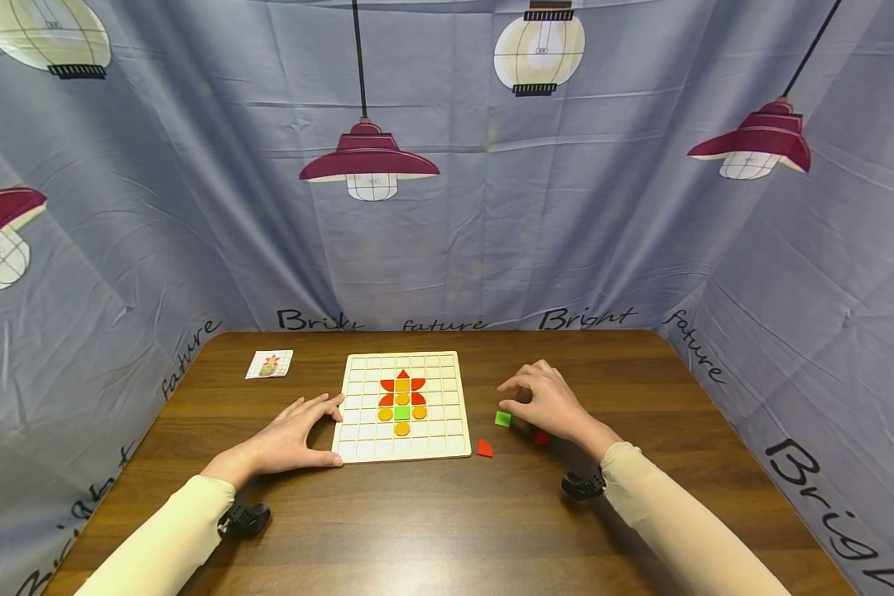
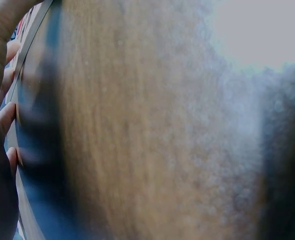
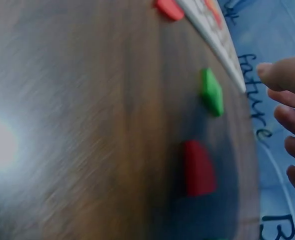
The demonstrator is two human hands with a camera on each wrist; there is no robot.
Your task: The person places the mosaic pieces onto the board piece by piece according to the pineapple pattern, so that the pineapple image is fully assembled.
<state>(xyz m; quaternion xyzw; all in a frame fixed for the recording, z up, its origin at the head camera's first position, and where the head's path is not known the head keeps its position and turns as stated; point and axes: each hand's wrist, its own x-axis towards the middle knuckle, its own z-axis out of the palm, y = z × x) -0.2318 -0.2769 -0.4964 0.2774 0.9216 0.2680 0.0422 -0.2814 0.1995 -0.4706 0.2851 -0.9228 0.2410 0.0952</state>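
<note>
- Sleeves and wrists come in from the near edge of the brown table (image 1: 447, 530), one on each side of the pale grid board (image 1: 458, 397).
- A red piece (image 1: 484, 449) lies closest to the person, just off the board's near right corner and apart from both hands.
- A second red piece (image 1: 540, 438) sits under the heel of the right hand (image 1: 551, 404); in the right wrist view it (image 3: 197, 167) lies flat on the wood below the palm, not touched.
- The green square (image 1: 502, 419) is the thing nearest the right fingertips. It lies just to their left, on the board's side, between that hand and the board's right edge. In the right wrist view the green square (image 3: 212, 91) rests flat, apart from the thumb and the fingers (image 3: 287, 112).
- The right hand hovers with fingers loosely curled, thumb and forefinger drawn near each other, nothing pinched.
- The left hand (image 1: 294, 434) rests on the table, fingers straight and lightly spread, tips touching the board's left edge; it is well apart from the green square.
- On the board, red, orange and green pieces form a flower-like figure.
- Farthest, a small picture card (image 1: 269, 363) lies near the back left.
</note>
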